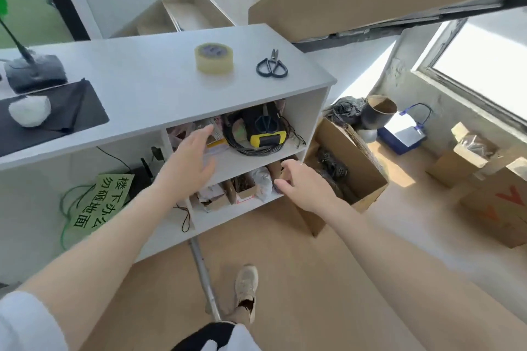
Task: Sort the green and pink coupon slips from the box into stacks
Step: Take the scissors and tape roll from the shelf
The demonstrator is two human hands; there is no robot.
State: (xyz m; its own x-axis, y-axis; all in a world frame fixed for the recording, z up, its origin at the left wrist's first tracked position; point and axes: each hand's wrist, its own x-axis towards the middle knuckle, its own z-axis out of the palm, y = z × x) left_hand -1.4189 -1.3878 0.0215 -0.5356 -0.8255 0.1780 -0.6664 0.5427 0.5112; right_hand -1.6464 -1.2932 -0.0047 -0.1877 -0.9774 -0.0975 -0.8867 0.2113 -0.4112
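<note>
- The coupon slips and their box are hard to pick out. Pink and white papers [212, 134] lie in a messy pile on the upper shelf, partly hidden behind the left hand [189, 158].
- That hand reaches into the upper shelf with straight fingers spread apart, holding nothing.
- The right hand [299, 182] is by the lower shelf, fingers loose and a bit apart. Its fingertips are blurry.
- A green sign [99, 201] has dark Chinese writing on it.
- On top of the smooth white cabinet [137, 77] sit a round roll of clear tape [214, 58] and black-handled scissors [272, 65].
- A brown cardboard box [346, 172] stands open beside the cabinet.
</note>
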